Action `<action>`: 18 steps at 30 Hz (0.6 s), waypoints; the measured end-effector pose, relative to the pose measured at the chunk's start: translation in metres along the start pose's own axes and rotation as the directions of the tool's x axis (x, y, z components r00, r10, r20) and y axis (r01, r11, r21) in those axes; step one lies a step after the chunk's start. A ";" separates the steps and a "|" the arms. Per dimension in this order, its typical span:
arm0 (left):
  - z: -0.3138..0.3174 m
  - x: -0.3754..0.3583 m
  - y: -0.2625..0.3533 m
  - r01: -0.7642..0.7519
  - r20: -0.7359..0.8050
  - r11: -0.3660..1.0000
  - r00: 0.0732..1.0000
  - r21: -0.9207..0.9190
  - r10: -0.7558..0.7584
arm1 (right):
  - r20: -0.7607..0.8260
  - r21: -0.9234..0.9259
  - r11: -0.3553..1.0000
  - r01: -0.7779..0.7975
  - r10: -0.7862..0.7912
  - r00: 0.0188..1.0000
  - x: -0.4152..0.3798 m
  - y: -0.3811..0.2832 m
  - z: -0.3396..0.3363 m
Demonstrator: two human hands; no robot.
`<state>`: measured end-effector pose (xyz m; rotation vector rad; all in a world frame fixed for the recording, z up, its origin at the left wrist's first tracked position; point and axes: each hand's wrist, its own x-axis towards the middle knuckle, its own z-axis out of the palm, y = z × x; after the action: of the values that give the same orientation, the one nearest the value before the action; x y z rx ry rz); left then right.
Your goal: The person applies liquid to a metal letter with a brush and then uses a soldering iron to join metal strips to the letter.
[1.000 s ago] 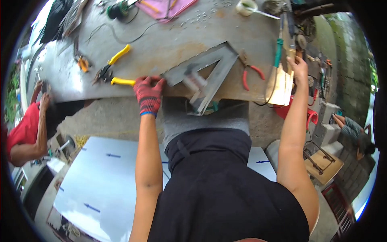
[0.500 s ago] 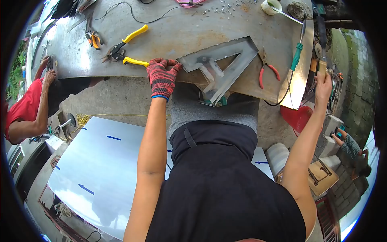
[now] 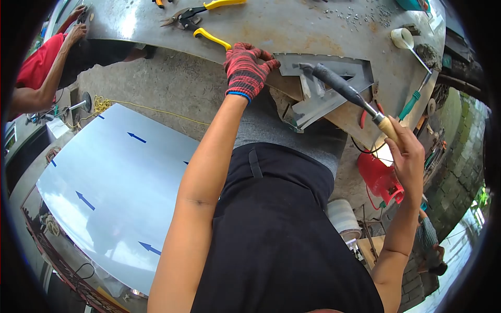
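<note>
My left hand (image 3: 246, 70), in a red-and-black knit glove, pinches the left corner of a hollow sheet-metal letter (image 3: 327, 106) lying at the table's front edge. Bare fingers of my right hand (image 3: 406, 151) wrap round the wooden handle of a large soldering iron (image 3: 342, 84). Its dark barrel slants over the letter, and the small bent tip is above the letter's upper left part; contact cannot be made out. Tin snips (image 3: 189, 21) with yellow handles lie beyond my left hand. Red-handled pliers (image 3: 364, 118) are partly behind the iron.
A teal-handled soldering iron (image 3: 410, 105) rests near the table's right end, by a white cup (image 3: 401, 38). Small metal bits lie at the back. Below stands a red gas cylinder (image 3: 377, 175). A large sheet panel (image 3: 115, 172) is behind me; a person in red (image 3: 39, 68) works at left.
My right hand has brought the soldering iron from the far right, inward over the letter. My left hand stays at the letter's corner. The view has shifted.
</note>
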<state>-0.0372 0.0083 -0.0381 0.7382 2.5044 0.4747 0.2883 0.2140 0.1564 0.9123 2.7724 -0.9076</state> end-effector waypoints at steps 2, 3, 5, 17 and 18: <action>-0.003 -0.002 0.002 0.004 -0.009 1.000 1.000 -0.024 -0.004 | 0.072 -0.044 0.999 -0.003 0.006 0.997 0.010 -0.008 0.004; -0.003 -0.002 0.002 0.008 -0.008 1.000 1.000 -0.024 -0.008 | 0.065 -0.039 0.999 0.021 -0.019 0.998 0.014 -0.008 0.006; -0.003 -0.004 0.003 -0.003 -0.027 1.000 1.000 -0.022 0.003 | 0.088 -0.059 0.998 0.030 -0.025 0.996 0.024 -0.014 0.005; 0.002 -0.004 -0.001 -0.052 -0.064 0.998 0.997 -0.040 0.049 | 0.131 -0.141 0.985 0.101 -0.083 0.988 0.044 -0.016 0.007; 0.001 -0.005 0.000 -0.058 -0.059 0.997 0.997 -0.042 0.056 | 0.139 -0.149 0.983 0.108 -0.087 0.986 0.044 -0.016 0.007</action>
<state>-0.0332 0.0058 -0.0368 0.7916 2.5231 0.5767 0.2424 0.2222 0.1480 0.6725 2.7474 -0.7209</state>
